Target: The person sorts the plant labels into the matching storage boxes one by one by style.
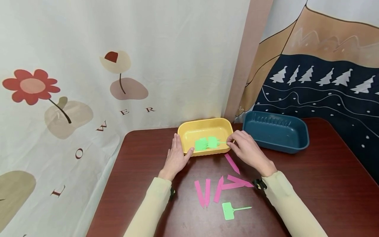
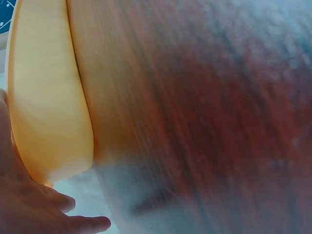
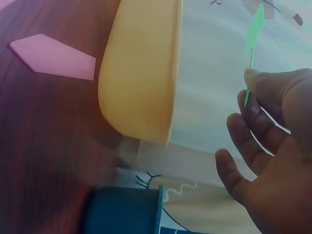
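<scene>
Roughly midway, by judgement: green tags (image 1: 201, 144) mostly in yellow tray (image 1: 204, 125), pink markers (image 1: 218, 189) all on table (image 1: 142, 177).
Held over the tray: single green tag (image 1: 213, 142), stem pinched between thumb and finger of right hand (image 1: 248, 149); long axis near 9–3 o'clock in head view, plate toward 9, stem toward 3. Beneath and toward 9: other tags overlapped, count unclear. At tray's 9 o'clock end: left hand (image 1: 176, 156), touching, fingers straight, no pinch. Apparently remaining, between 5 and 6 o'clock from tray: loose green tag (image 1: 228, 211), stem toward 3; also six pink markers, tips pointing variously. At 3 o'clock: blue tray (image 1: 275, 131).
</scene>
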The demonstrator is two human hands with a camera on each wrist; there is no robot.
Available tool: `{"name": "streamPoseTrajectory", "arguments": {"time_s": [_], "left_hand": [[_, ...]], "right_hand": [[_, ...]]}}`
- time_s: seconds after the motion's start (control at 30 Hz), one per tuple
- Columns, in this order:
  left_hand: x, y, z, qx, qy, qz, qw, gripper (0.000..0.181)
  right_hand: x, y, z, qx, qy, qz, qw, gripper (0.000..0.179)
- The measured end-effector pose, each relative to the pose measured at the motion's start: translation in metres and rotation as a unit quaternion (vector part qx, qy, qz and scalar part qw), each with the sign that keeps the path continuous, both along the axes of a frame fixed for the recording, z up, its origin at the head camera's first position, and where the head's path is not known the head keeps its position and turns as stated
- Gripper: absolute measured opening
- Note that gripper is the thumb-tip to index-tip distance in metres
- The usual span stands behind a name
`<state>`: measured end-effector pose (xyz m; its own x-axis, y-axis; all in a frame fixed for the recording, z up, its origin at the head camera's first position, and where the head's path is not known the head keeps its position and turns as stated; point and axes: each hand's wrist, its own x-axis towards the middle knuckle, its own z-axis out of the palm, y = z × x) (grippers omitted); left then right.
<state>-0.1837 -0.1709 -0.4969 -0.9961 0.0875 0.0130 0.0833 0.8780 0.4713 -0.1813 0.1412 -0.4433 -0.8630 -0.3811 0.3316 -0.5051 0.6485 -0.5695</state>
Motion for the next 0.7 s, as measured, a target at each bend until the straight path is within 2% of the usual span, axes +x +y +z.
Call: {"name": "streamPoseTrajectory", "arguments": {"time_s": [0.33, 0.7], "left_hand": [[0.001, 0.0, 0.001, 0.004, -0.007, 0.002, 1.0, 0.1], [0.003, 0.0, 0.003, 0.001, -0.004, 0.0, 1.0, 0.099]], "right_hand": [[-0.024, -0.02, 0.0, 0.032, -0.024, -0.001, 0.9992, 0.007], [-0.045, -0.045, -0.014, 0.083, -0.007, 0.022, 0.9963, 0.006]]}}
